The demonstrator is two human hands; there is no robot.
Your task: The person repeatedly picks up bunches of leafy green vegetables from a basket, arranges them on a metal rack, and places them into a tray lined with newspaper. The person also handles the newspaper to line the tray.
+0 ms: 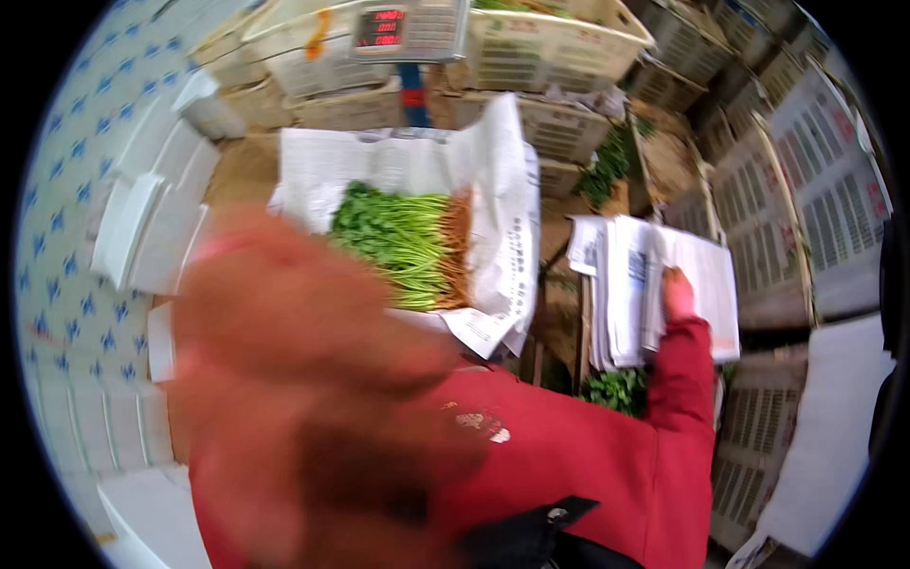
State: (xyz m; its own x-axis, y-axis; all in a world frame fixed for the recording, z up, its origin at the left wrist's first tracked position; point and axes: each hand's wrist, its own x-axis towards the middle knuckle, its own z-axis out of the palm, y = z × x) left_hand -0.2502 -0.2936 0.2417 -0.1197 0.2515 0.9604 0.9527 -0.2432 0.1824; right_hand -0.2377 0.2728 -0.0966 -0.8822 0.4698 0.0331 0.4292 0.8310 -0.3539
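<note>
Close to the camera, my left hand (303, 351) is a large blur that covers the lower left; its fingers are smeared by motion. At the right, my right hand (678, 294) is on a stack of printed paper sheets (706, 266), its fingers closed at the edge of a folded part. A bundle of green leafy stems with brown roots (417, 242) lies in front of me on a white paper sheet (493, 171). The leaves point left and the roots right. The paper's right side stands up beside the roots.
A scale display (408, 28) with red digits stands at the far side, on a blue post. Cream plastic crates (559, 47) line the back and right. White foam boxes (156, 228) stand at left. More greens (616, 391) show below the paper stack.
</note>
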